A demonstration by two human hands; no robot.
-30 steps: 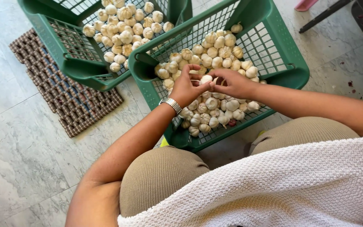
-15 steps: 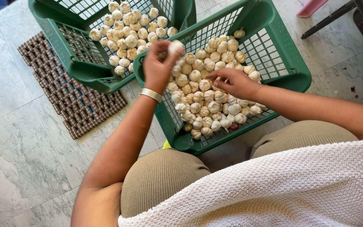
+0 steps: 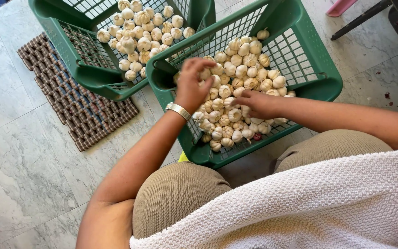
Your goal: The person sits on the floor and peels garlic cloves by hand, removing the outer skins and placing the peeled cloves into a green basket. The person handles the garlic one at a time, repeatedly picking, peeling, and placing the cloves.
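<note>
Two green plastic baskets hold white garlic bulbs. The near basket (image 3: 309, 87) stands in front of my knees and its pile of garlic bulbs (image 3: 245, 69) fills the middle. My left hand (image 3: 190, 87), with a silver bracelet at the wrist, hovers over that basket's left side. Its fingers are loosely curled and apart, and no bulb shows in them. My right hand (image 3: 256, 102) lies low on the pile, fingertips pinched on a garlic bulb (image 3: 238, 91) at the centre. The far basket (image 3: 70, 50) at upper left holds more garlic bulbs (image 3: 139, 27).
A brown woven mat (image 3: 77, 108) lies on the grey marble floor (image 3: 19, 170) left of the baskets. A dark chair leg (image 3: 360, 18) and a pink object (image 3: 339, 6) sit at upper right. My knees and a white towel (image 3: 300, 207) fill the foreground.
My left hand lifted a bulb from the pile toward the far basket, then came back down and right without it. My right hand stayed low on the pile.
</note>
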